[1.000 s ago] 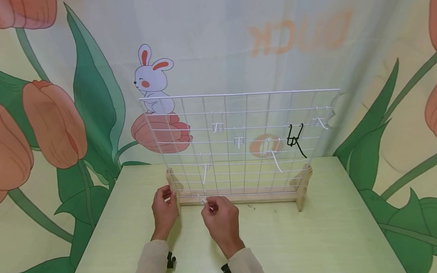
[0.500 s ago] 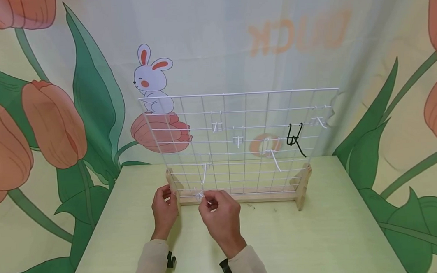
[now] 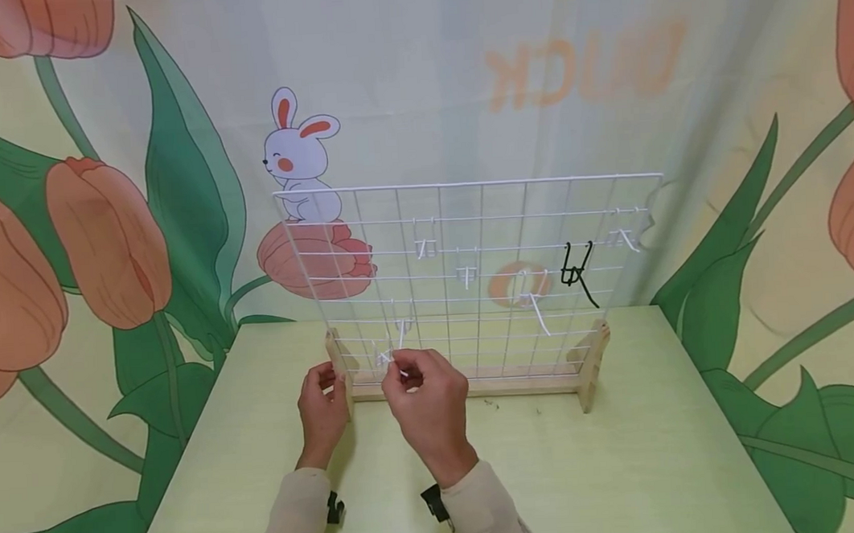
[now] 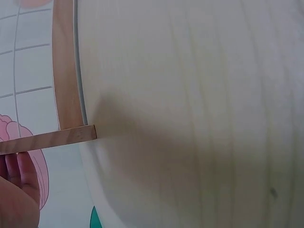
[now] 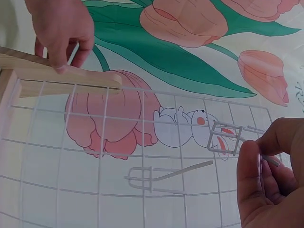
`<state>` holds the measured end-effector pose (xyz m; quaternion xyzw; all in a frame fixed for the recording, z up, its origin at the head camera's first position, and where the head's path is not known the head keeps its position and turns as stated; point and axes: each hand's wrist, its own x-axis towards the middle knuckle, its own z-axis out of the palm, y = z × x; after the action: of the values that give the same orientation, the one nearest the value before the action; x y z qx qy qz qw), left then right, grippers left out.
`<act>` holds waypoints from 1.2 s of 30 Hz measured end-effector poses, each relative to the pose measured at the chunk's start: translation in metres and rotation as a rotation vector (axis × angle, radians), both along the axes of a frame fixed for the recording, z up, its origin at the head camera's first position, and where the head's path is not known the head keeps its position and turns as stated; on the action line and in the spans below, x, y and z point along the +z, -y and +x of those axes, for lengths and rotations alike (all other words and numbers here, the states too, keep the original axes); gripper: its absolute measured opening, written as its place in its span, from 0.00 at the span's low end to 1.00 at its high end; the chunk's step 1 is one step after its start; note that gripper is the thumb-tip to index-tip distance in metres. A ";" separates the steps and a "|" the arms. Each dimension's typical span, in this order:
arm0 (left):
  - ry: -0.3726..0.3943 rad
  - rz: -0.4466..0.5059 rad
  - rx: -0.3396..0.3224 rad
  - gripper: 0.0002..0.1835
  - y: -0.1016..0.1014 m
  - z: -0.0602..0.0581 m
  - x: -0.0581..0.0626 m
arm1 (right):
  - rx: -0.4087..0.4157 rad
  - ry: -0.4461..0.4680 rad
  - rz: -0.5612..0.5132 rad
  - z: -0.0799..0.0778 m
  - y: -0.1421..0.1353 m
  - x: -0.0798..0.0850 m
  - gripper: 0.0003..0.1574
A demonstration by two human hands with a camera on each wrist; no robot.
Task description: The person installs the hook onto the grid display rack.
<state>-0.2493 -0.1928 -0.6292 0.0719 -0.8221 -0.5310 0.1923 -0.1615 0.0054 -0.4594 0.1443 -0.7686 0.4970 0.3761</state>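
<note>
My right hand (image 3: 431,415) pinches the stem of a white wire hook (image 3: 383,357) between thumb and forefinger, low at the left of the white wire grid (image 3: 459,185). In the right wrist view, the hook's square wire back (image 5: 224,137) sticks out past the fingertips and overlaps the grid. Just above it in the head view, another white hook (image 3: 402,329) hangs on the grid. My left hand (image 3: 323,413) holds the left wooden upright (image 3: 336,352) of the stand, its thumb at the front edge. Left fingers (image 4: 28,173) meet this wood in the left wrist view.
Several more white hooks (image 3: 533,301) hang across the grid, and a black hook (image 3: 574,273) hangs toward the right. A wooden base bar (image 3: 520,385) joins both uprights on the pale table (image 3: 626,465). Behind stands a printed curtain (image 3: 417,74).
My right hand has risen with the white hook, from the base bar to just beneath the lower left hanging hook. The left hand has stayed on the upright.
</note>
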 end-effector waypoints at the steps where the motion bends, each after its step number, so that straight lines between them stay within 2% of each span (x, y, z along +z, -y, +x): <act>1: 0.000 0.000 0.001 0.16 0.000 0.000 0.000 | 0.002 -0.003 0.000 -0.001 0.001 0.002 0.05; 10: -0.005 -0.016 0.013 0.16 0.001 0.001 0.002 | -0.011 -0.010 0.005 -0.017 0.010 0.016 0.05; 17: -0.010 -0.011 0.007 0.16 0.001 -0.001 0.000 | -0.027 -0.030 0.006 -0.032 0.018 0.020 0.06; 23: -0.016 -0.016 0.004 0.16 0.001 -0.001 0.000 | -0.029 -0.006 0.023 -0.040 0.022 0.022 0.06; 31: -0.055 -0.028 0.008 0.15 0.001 -0.002 0.001 | -0.046 -0.043 0.032 -0.050 0.025 0.038 0.05; 36: -0.031 -0.028 0.008 0.16 0.001 -0.002 0.000 | -0.059 -0.065 0.040 -0.057 0.029 0.047 0.06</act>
<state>-0.2509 -0.1942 -0.6292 0.0642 -0.8260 -0.5199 0.2082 -0.2187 -0.0238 -0.4127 0.1451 -0.7696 0.4652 0.4126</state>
